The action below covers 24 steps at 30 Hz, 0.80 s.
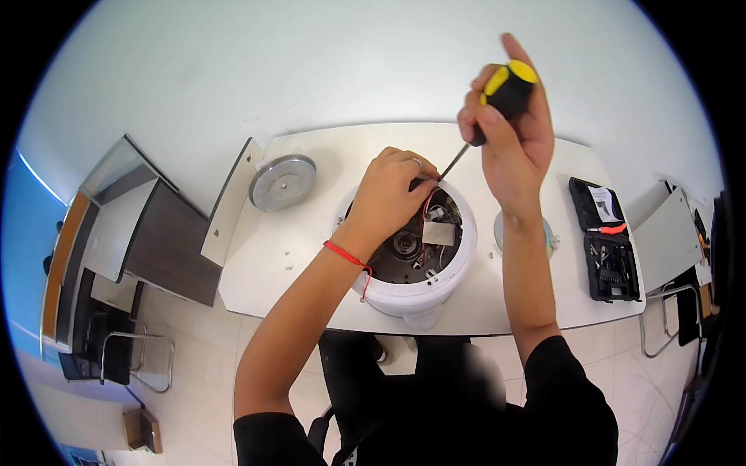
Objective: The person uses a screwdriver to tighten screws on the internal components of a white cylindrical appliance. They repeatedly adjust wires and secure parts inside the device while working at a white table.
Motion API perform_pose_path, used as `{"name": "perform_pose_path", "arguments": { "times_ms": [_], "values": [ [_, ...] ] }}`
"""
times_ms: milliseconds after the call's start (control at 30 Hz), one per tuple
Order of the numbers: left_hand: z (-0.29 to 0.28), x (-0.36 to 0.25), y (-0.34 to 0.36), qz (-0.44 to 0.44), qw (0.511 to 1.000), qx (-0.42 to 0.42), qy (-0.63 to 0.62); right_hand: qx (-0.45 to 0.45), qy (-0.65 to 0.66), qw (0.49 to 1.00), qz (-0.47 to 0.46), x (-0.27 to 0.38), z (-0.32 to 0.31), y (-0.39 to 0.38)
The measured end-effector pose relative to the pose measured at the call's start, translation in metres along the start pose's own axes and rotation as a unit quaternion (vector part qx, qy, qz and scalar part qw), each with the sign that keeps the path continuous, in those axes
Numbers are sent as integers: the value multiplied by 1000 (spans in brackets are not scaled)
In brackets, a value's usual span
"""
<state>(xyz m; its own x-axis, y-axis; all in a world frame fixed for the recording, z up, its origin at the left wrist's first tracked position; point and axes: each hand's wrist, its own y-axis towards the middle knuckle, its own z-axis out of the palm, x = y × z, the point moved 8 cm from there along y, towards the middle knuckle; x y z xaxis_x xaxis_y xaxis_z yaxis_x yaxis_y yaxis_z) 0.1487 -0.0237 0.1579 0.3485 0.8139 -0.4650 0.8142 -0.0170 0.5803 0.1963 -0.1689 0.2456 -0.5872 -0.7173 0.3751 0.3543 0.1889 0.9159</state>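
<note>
A round white appliance housing [460, 268], open at the top, stands on the table; wires, a pale square plate and a dark round part show inside. My right hand [517, 132] is closed around the black and yellow handle of a screwdriver [509, 89], its index finger stretched up. The screwdriver's shaft slants down to the housing's far rim. There my left hand [388, 186] reaches over the opening, fingers bent and pinched beside the tip. What those fingers hold, if anything, is hidden. A red cord bracelet circles the left wrist.
On the white table [311, 303] a round grey metal disc [284, 182] lies at the left, with small screws nearby. A clear round lid [497, 233] is partly behind my right forearm. At the right lies an open black tool case [610, 264] with bits and an orange-handled tool.
</note>
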Motion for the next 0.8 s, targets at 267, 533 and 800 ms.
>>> {"name": "perform_pose_path", "arguments": {
  "times_ms": [267, 533, 800],
  "values": [
    [0, 3, -2, -7, 1000, 2, -13, 136, -19, 990, 19, -6, 27, 22],
    [2, 3, -2, -1, 1000, 14, -11, 140, -39, 989, 3, 8, 37, 39],
    [2, 3, -2, 4, 1000, 10, -9, 133, 4, 990, 48, -1, 36, 42]
  ]
}}
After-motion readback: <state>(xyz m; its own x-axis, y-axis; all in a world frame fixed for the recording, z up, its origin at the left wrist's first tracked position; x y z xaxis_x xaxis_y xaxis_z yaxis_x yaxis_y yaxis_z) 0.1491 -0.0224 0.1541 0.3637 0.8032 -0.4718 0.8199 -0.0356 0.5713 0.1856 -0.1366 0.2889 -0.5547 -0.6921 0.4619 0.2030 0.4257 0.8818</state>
